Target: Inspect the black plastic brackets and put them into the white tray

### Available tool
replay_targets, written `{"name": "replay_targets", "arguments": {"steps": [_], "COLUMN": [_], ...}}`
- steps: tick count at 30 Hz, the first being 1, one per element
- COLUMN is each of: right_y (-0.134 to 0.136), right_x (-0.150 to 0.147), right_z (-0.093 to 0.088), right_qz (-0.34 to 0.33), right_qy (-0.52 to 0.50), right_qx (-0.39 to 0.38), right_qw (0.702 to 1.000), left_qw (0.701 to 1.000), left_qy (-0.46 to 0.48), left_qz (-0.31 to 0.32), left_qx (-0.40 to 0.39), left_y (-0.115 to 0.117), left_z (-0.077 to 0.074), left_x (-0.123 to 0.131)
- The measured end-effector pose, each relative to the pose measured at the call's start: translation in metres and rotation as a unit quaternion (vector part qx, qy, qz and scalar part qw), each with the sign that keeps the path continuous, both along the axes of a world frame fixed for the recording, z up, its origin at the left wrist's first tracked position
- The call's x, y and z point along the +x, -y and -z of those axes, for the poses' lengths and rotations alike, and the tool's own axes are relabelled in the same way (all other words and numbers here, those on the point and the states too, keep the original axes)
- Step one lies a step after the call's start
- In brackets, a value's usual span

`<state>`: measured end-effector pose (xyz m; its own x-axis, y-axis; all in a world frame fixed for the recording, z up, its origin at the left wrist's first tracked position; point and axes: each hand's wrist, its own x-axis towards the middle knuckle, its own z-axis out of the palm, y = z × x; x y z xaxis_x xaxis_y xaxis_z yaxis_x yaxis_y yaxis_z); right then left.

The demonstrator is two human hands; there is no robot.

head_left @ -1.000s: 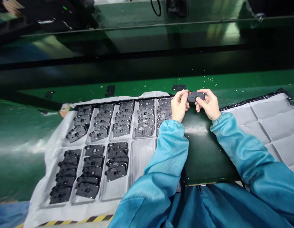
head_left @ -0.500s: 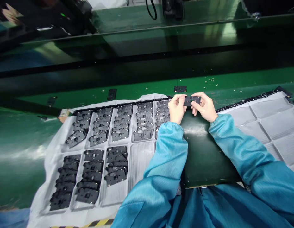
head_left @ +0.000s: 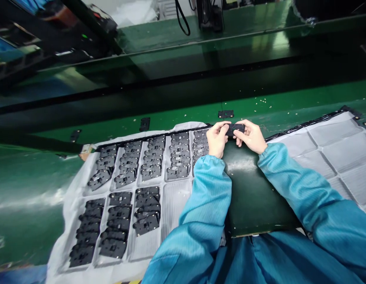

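A small flat black plastic part point(head_left: 235, 128) is held level between my two hands, over the far end of a dark green board point(head_left: 256, 189). My left hand point(head_left: 217, 139) pinches its left end between thumb and fingers. At its right end my right hand point(head_left: 251, 136) grips it, the thumb lying across the near face. Left of my hands lies a white compartment tray point(head_left: 175, 193), where overlapping rows of similar black parts point(head_left: 113, 246) fill several compartments. Just beyond my hands, another black part point(head_left: 225, 114) rests on the green surface.
At the right is a second white tray point(head_left: 342, 146) with bare compartments. Single black parts point(head_left: 145, 124) lie behind the left tray. Tiny pale bits point(head_left: 263, 101) are scattered on the green bench. A dark ledge point(head_left: 171, 75) runs across the back, with a hanging black cable point(head_left: 183, 19).
The view has shifted slightly, so the left tray appears further right and lower. Both hands still hold the black part, which now sits a little lower and further left in view.
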<state>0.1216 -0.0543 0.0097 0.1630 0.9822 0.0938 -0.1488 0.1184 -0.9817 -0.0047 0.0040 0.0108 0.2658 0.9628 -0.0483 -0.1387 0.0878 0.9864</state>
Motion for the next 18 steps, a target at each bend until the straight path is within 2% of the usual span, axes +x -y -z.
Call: {"name": "replay_targets", "arguments": {"steps": [6, 10, 12, 14, 16, 18], "right_y": [-0.005, -0.007, -0.014, -0.025, -0.041, -0.062], "right_x": [0.004, 0.004, 0.010, 0.019, 0.029, 0.038], "right_z": [0.004, 0.002, 0.001, 0.002, 0.006, 0.012], "right_qz": [0.015, 0.084, 0.105, 0.120, 0.132, 0.150], "right_qy": [-0.021, -0.001, -0.033, 0.003, 0.088, 0.212], "right_qx": [-0.037, -0.017, -0.013, -0.013, -0.011, 0.002], "right_qw": [0.999, 0.996, 0.994, 0.993, 0.987, 0.966], "left_qw": [0.997, 0.992, 0.987, 0.975, 0.960, 0.946], "left_qy": [-0.024, -0.033, -0.032, -0.025, -0.029, -0.032], "left_qz": [-0.052, -0.066, -0.088, -0.109, -0.106, -0.091], "left_qx": [0.044, 0.099, 0.133, 0.192, 0.258, 0.308], "left_y": [0.001, 0.006, -0.001, -0.006, 0.000, 0.021], "left_z": [-0.003, -0.019, -0.040, -0.075, -0.116, -0.149], "left_x": [0.003, 0.009, 0.007, -0.006, -0.036, -0.081]}}
